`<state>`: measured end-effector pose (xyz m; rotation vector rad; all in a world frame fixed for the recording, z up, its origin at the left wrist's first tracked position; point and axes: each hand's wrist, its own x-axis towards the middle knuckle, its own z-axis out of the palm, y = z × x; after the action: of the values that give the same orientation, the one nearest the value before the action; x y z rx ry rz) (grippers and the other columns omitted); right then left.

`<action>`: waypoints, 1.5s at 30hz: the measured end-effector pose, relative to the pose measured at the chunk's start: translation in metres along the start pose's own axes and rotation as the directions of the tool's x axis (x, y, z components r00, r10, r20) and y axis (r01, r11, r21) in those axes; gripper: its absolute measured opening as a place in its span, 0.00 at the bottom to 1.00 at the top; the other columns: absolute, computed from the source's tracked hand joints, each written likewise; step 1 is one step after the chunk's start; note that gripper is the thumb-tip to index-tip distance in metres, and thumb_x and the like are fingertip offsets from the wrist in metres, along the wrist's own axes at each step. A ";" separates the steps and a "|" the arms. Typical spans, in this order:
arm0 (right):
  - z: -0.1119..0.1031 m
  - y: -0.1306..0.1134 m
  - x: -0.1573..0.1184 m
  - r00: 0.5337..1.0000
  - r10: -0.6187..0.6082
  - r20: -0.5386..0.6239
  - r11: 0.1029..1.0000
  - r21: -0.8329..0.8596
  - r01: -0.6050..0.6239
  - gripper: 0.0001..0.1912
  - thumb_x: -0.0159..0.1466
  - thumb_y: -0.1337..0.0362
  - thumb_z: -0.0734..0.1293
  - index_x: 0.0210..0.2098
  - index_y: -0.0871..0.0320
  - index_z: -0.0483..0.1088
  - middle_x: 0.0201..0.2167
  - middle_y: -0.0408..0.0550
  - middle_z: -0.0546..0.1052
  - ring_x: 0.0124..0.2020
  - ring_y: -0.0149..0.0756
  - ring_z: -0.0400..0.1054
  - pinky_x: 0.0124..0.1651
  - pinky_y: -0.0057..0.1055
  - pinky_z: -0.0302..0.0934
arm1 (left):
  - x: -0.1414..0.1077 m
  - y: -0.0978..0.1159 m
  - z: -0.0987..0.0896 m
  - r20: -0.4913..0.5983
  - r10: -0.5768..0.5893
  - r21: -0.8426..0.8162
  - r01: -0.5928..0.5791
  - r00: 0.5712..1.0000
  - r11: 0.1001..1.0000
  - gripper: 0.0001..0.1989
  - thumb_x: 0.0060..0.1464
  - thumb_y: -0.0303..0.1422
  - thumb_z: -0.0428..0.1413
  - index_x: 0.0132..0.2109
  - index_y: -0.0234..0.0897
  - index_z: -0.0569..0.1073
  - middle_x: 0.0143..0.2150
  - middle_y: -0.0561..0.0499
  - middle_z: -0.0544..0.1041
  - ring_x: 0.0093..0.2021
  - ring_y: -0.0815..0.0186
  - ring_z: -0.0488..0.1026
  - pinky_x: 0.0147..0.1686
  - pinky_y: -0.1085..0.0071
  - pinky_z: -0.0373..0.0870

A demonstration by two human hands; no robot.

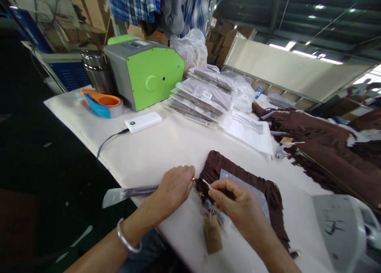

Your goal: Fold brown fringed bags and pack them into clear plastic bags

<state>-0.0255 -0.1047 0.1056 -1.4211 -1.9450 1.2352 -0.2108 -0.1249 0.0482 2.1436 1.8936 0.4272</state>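
A dark brown fringed bag (275,191) lies on the table, with a translucent plastic sheet (238,177) over its middle. My left hand (177,185) is closed at the bag's left corner, around a dark strap in a plastic sleeve (127,193) that sticks out to the left. A small gold-coloured metal clasp (195,180) shows at its fingertips. Between thumb and forefinger, my right hand (235,199) pinches a thin white cord (206,183) close to that clasp. Below hangs a brown cardboard tag (213,235) on a string.
A green and grey machine (156,76), a steel flask (97,70), a tape roll (116,108) and a white power bank (143,122) stand left. Bagged packs (205,94) are stacked behind. Brown fringed pieces (321,134) lie right, beyond a grey-white device (339,225). The table edge (110,172) runs left.
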 end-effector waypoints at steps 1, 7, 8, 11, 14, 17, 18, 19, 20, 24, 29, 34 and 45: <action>-0.002 -0.001 0.002 1.000 -0.020 0.005 0.999 -0.050 0.020 0.09 0.59 0.57 0.67 0.29 0.54 0.76 0.21 0.41 0.74 0.23 0.33 0.66 0.26 0.28 0.58 | -0.001 -0.001 -0.001 0.013 -0.002 -0.041 0.003 1.000 0.999 0.05 0.59 0.27 0.49 0.40 0.39 0.69 0.36 0.50 0.75 0.36 0.60 0.72 0.35 0.67 0.63; -0.012 -0.012 0.015 0.971 -0.200 0.134 0.921 -0.314 0.233 0.10 0.64 0.62 0.64 0.30 0.53 0.76 0.27 0.42 0.76 0.29 0.33 0.69 0.32 0.29 0.59 | -0.004 -0.006 -0.003 0.113 -0.096 -0.443 0.137 0.989 0.886 0.08 0.56 0.27 0.49 0.43 0.41 0.67 0.34 0.54 0.76 0.33 0.64 0.73 0.31 0.71 0.61; -0.013 -0.013 0.016 0.963 -0.218 0.160 0.906 -0.334 0.261 0.10 0.65 0.62 0.63 0.29 0.53 0.75 0.27 0.42 0.76 0.29 0.33 0.69 0.32 0.29 0.59 | -0.006 -0.006 -0.002 0.123 -0.106 -0.514 0.155 0.987 0.844 0.10 0.56 0.27 0.49 0.45 0.42 0.67 0.35 0.54 0.77 0.35 0.64 0.74 0.32 0.71 0.62; -0.012 -0.013 0.022 0.936 -0.258 0.239 0.857 -0.392 0.336 0.11 0.66 0.64 0.62 0.29 0.54 0.72 0.27 0.43 0.74 0.29 0.32 0.68 0.31 0.29 0.57 | -0.011 -0.008 0.001 0.140 -0.114 -0.647 0.178 0.984 0.741 0.16 0.56 0.27 0.48 0.52 0.43 0.65 0.41 0.53 0.78 0.41 0.63 0.74 0.39 0.70 0.66; -0.008 -0.011 0.028 0.912 -0.280 0.299 0.800 -0.453 0.394 0.11 0.66 0.66 0.61 0.27 0.55 0.70 0.26 0.44 0.73 0.29 0.33 0.67 0.31 0.31 0.55 | -0.014 -0.008 0.002 0.166 -0.119 -0.658 0.200 0.979 0.726 0.19 0.58 0.26 0.48 0.55 0.45 0.64 0.43 0.53 0.78 0.44 0.62 0.75 0.42 0.69 0.67; -0.006 -0.009 0.035 0.904 -0.267 0.333 0.768 -0.493 0.409 0.10 0.63 0.68 0.61 0.26 0.56 0.69 0.26 0.45 0.73 0.28 0.34 0.67 0.31 0.31 0.54 | -0.014 -0.008 0.002 0.188 -0.120 -0.648 0.215 0.975 0.731 0.21 0.58 0.25 0.47 0.56 0.47 0.64 0.43 0.54 0.78 0.45 0.63 0.74 0.44 0.69 0.66; -0.006 -0.009 0.037 0.903 -0.257 0.345 0.765 -0.498 0.408 0.09 0.62 0.69 0.62 0.26 0.56 0.68 0.26 0.45 0.73 0.28 0.33 0.67 0.30 0.31 0.53 | -0.014 -0.007 0.001 0.193 -0.114 -0.641 0.213 0.975 0.737 0.22 0.57 0.25 0.47 0.57 0.48 0.63 0.44 0.54 0.78 0.45 0.63 0.74 0.45 0.69 0.66; -0.006 -0.009 0.040 0.901 -0.246 0.357 0.763 -0.502 0.407 0.09 0.61 0.69 0.62 0.25 0.56 0.68 0.26 0.44 0.73 0.27 0.33 0.66 0.30 0.31 0.53 | -0.014 -0.007 0.001 0.194 -0.106 -0.627 0.206 0.975 0.751 0.23 0.57 0.24 0.47 0.58 0.48 0.62 0.44 0.55 0.77 0.45 0.63 0.74 0.45 0.69 0.66; -0.006 -0.009 0.042 0.897 -0.237 0.372 0.760 -0.505 0.410 0.09 0.61 0.69 0.62 0.25 0.56 0.67 0.25 0.44 0.73 0.26 0.33 0.66 0.29 0.31 0.52 | -0.014 -0.005 0.000 0.187 -0.102 -0.601 0.196 0.977 0.775 0.24 0.57 0.23 0.47 0.58 0.49 0.62 0.44 0.55 0.77 0.45 0.63 0.74 0.46 0.68 0.65; -0.008 -0.008 0.053 0.879 -0.220 0.424 0.733 -0.523 0.436 0.11 0.63 0.69 0.61 0.24 0.56 0.65 0.23 0.43 0.72 0.22 0.30 0.63 0.27 0.31 0.49 | -0.017 0.002 0.000 0.101 -0.138 -0.385 0.166 0.985 0.908 0.16 0.57 0.24 0.50 0.51 0.44 0.68 0.42 0.52 0.76 0.40 0.61 0.72 0.42 0.65 0.63; -0.013 -0.003 0.059 0.852 -0.181 0.492 0.760 -0.479 0.439 0.11 0.66 0.69 0.60 0.26 0.56 0.65 0.25 0.42 0.71 0.25 0.31 0.65 0.28 0.30 0.51 | -0.027 0.007 0.007 -0.071 -0.091 -0.198 0.075 0.993 0.977 0.05 0.57 0.25 0.52 0.37 0.40 0.69 0.32 0.52 0.73 0.34 0.61 0.67 0.36 0.65 0.59; -0.012 0.005 0.056 0.838 -0.232 0.493 0.775 -0.427 0.466 0.11 0.69 0.66 0.59 0.29 0.56 0.66 0.27 0.43 0.71 0.28 0.32 0.66 0.31 0.30 0.53 | -0.036 0.013 0.017 -0.158 -0.075 -0.199 0.043 0.985 0.979 0.05 0.59 0.25 0.51 0.36 0.39 0.67 0.32 0.52 0.71 0.34 0.60 0.65 0.36 0.64 0.57; 0.002 0.013 0.048 0.803 -0.359 0.476 0.612 -0.530 0.587 0.11 0.67 0.68 0.60 0.28 0.56 0.64 0.25 0.43 0.69 0.25 0.32 0.62 0.29 0.33 0.47 | -0.038 0.014 0.021 -0.170 -0.074 -0.247 0.030 0.983 0.969 0.07 0.59 0.22 0.49 0.36 0.39 0.67 0.32 0.52 0.70 0.34 0.61 0.64 0.37 0.63 0.58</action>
<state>-0.0385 -0.0605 0.0863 -0.8310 -2.9476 0.5413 -0.1940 -0.1643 0.0316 1.9473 1.8706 0.8201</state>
